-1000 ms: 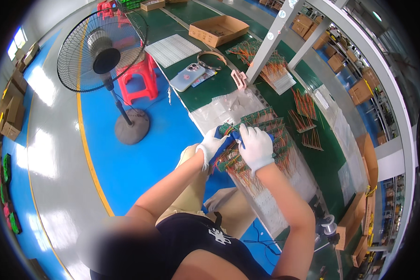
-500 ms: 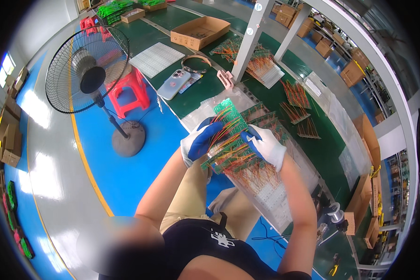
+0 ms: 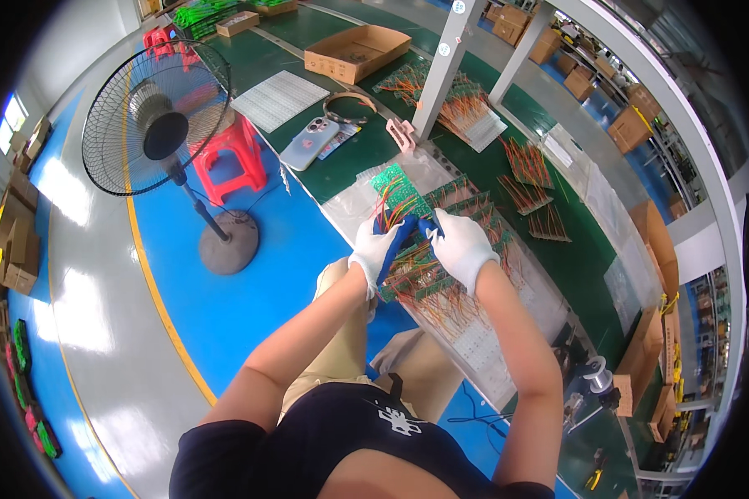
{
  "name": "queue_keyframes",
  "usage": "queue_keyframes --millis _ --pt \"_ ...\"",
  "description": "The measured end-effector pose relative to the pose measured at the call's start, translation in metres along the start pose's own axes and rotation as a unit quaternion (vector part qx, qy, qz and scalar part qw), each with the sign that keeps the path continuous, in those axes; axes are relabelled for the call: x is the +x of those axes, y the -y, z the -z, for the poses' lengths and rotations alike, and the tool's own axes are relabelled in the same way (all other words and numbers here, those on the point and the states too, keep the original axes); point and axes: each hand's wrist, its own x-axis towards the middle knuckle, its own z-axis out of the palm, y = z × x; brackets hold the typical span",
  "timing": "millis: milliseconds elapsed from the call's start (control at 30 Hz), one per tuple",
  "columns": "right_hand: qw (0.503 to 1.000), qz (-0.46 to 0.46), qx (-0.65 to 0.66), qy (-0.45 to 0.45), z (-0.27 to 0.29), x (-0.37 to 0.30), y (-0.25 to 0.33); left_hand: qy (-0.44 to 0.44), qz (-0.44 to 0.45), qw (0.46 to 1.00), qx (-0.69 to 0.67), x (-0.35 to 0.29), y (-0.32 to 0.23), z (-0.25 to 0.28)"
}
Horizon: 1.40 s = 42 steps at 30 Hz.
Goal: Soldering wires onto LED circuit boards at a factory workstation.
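Note:
Both my hands wear white gloves with blue palms. A green circuit board panel (image 3: 396, 185) with red, orange and yellow wires is held between them, tilted above the table edge. My left hand (image 3: 378, 249) is closed around the wires and the lower left side of the panel. My right hand (image 3: 459, 246) pinches the panel's right side; its fingertips are close to those of the left. Below the hands, several more wired circuit boards (image 3: 437, 279) lie in rows on a white perforated plate (image 3: 478, 345). The panel's lower part is hidden by my gloves.
A phone (image 3: 310, 145), a tape-like ring (image 3: 349, 108) and a white perforated board (image 3: 280, 101) lie on the green table beyond. More wired boards (image 3: 528, 166) rest at the right, near a grey post (image 3: 446, 66). A fan (image 3: 166, 133) stands left; a solder spool (image 3: 596, 376) sits lower right.
My left hand has moved right, close to my right hand, which has shifted slightly left. The panel has moved a little left and up, and its wires are more gathered in my left hand.

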Motion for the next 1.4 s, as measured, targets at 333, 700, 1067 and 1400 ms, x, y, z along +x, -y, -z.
queue_keyframes --millis 333,700,1067,1400 --pt "0.994 -0.049 -0.092 -0.032 -0.021 0.028 0.001 -0.118 0.009 0.992 -0.050 0.038 0.030 -0.007" --pt "0.990 -0.012 -0.082 -0.113 -0.021 0.020 -0.011 -0.043 0.021 0.998 -0.039 0.051 0.021 0.001" --pt "0.956 0.063 0.260 -0.117 0.010 -0.026 -0.058 0.190 0.112 0.959 -0.180 0.011 -0.020 -0.028" --pt "0.907 0.073 0.409 -0.067 0.015 -0.035 -0.082 0.143 0.065 0.938 -0.309 0.007 -0.018 -0.029"
